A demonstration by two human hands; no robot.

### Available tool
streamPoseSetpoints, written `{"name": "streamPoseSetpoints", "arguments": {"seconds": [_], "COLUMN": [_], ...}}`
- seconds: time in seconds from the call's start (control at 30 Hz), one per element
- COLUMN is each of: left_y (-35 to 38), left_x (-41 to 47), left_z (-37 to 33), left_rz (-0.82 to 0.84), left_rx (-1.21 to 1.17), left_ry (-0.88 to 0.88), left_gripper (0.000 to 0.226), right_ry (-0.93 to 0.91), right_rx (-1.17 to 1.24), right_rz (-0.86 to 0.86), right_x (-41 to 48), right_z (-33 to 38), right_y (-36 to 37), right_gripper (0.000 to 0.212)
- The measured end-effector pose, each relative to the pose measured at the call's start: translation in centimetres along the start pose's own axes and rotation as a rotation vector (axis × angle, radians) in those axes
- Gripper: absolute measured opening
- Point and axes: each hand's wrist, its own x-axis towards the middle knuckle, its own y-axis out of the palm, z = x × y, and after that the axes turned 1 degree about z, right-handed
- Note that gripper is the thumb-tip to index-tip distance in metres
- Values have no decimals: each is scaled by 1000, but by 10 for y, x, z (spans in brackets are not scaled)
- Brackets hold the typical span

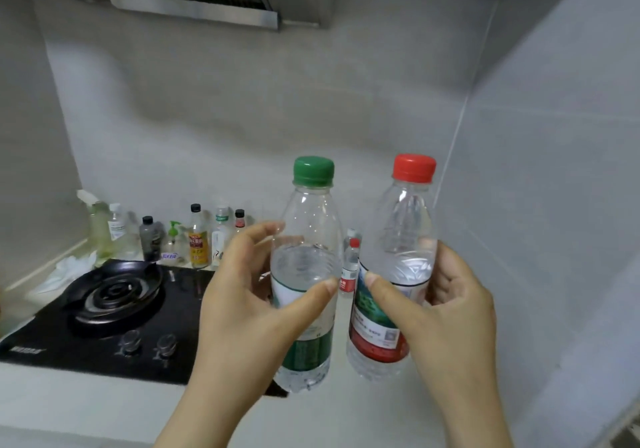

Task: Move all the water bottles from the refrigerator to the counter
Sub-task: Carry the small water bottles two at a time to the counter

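A pale counter runs below both hands, meeting grey tiled walls behind and to the right of them. A steel range hood hangs high above the left hand. A black glass hob lies just left of that hand, with a round burner and two knobs on it.

The left hand grips a green-capped bottle, thumb across the front and fingers curled round the far side. The right hand grips a red-capped bottle the same way. Both bottles are clear ribbed plastic. They stand upright side by side, long axes vertical and caps up, and the red-capped one leans slightly right. The green-capped one has a white and green label, the other a green, white and red label. Each holds clear water up to about finger height, with the shoulder above empty. Whether their bases touch the counter cannot be told.

Beyond the left hand, along the back wall, stands a row of condiment bottles. Between the two hands, further back, a small red-capped bottle stands on the counter with another just behind it.
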Motion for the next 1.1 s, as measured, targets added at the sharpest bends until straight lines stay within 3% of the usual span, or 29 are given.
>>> {"name": "streamPoseSetpoints", "arguments": {"seconds": [0.37,0.57,1.1], "left_y": [20,49,183], "left_x": [88,112,171], "left_z": [51,69,107], "left_rz": [143,191,104], "left_rx": [-88,-80,-58], "left_ry": [8,-31,-54], "left_gripper": [73,64,64], "right_ry": [53,69,30], "right_rx": [-22,-34,7], "right_rz": [-94,-137,-32], "right_x": [58,88,210], "right_z": [-37,-57,-125], "right_y": [26,20,-58], "right_gripper": [47,53,39]}}
